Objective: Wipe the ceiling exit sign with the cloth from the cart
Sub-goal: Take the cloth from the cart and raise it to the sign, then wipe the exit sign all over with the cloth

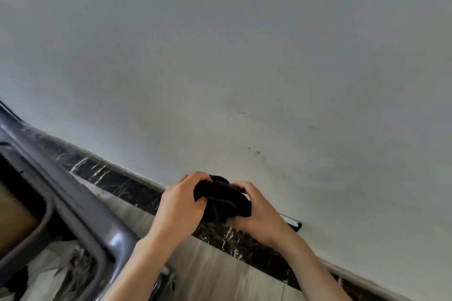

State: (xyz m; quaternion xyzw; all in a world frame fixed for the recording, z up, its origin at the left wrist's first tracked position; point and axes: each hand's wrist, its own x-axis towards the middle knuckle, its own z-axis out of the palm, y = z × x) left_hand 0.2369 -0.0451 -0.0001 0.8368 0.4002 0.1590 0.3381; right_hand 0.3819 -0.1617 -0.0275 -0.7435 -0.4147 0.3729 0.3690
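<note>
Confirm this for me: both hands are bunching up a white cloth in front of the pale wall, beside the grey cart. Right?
Not quite. The head view shows the cloth is black, not white. The rest holds: the left hand and right hand bunch it before the pale wall, beside the grey cart.

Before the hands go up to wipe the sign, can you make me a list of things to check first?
1. Cloth picked up: ok. The black cloth is off the cart.
2. Both hands gripping: ok. The left hand and right hand both hold it.
3. Cloth ready for wiping: not ok. It is bunched up between the hands.
4. Exit sign in sight: not ok. Only the pale wall, the dark marble baseboard and the floor show.
5. Cloth clean or damp: cannot tell.
6. Way up to the ceiling: cannot tell. No ceiling shows in this view.
</note>
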